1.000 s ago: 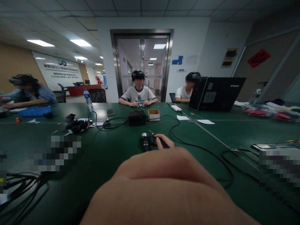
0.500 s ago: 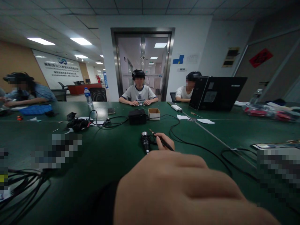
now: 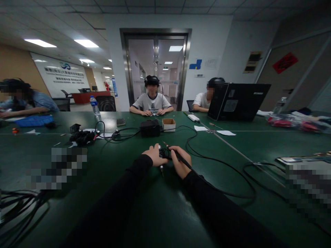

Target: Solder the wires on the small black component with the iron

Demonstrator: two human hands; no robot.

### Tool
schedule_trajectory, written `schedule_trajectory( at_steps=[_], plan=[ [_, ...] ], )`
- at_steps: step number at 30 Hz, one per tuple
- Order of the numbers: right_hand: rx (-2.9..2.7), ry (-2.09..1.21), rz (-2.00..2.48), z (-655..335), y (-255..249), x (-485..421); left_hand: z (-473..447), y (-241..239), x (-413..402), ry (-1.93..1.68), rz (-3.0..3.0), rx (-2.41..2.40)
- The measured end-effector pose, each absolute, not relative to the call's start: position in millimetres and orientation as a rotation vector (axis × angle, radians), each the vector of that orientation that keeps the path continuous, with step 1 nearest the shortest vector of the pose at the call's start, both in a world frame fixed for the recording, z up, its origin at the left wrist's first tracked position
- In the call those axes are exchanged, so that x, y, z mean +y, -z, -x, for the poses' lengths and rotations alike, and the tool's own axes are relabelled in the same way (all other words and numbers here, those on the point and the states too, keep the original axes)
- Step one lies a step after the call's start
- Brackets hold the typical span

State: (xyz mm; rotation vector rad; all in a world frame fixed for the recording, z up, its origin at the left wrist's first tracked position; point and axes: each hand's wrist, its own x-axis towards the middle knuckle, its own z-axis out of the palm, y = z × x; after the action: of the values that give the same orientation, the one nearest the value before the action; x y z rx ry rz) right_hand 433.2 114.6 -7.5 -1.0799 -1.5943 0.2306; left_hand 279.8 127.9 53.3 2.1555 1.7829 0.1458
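Observation:
Both my hands meet near the middle of the green table [image 3: 144,213]. My left hand [image 3: 153,155] is closed around a small black cylindrical connector [image 3: 161,155] with a metal tip that lies on the table. My right hand [image 3: 181,162] grips a thin black soldering-iron-like tool [image 3: 172,151], its point aimed up and left, close to the connector. A black cable [image 3: 222,162] runs from the tool across the table to the right.
A black box [image 3: 150,128] and a small cardboard box [image 3: 169,124] stand beyond my hands. A tangle of cables [image 3: 82,137] lies at the left, a laptop [image 3: 236,102] at the right. Three people sit around the table's far side.
My left hand, which was close to the camera and filled the lower view, has gone forward and closed on the connector. My right hand stays with the tool.

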Motion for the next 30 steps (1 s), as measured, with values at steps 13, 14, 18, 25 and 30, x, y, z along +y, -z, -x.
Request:
schedule_trajectory(
  at_steps=[13,14,18,25,30],
  plan=[
    [-1.579,-0.216,1.069,-433,6,112,-268,-31,138,-0.297,-2.059,1.790],
    [-1.576,-0.213,1.063,-433,5,111,-259,-31,132,-0.293,-2.071,1.791],
    [-1.583,-0.206,1.056,-432,2,109,-209,-33,100,-0.302,-2.046,1.751],
    [-1.596,-0.209,1.084,-433,2,108,-120,-37,31,-0.401,-1.885,1.800],
    [-1.590,-0.215,1.082,-433,4,108,-61,-15,-4,-0.477,-1.822,1.852]
  ],
)
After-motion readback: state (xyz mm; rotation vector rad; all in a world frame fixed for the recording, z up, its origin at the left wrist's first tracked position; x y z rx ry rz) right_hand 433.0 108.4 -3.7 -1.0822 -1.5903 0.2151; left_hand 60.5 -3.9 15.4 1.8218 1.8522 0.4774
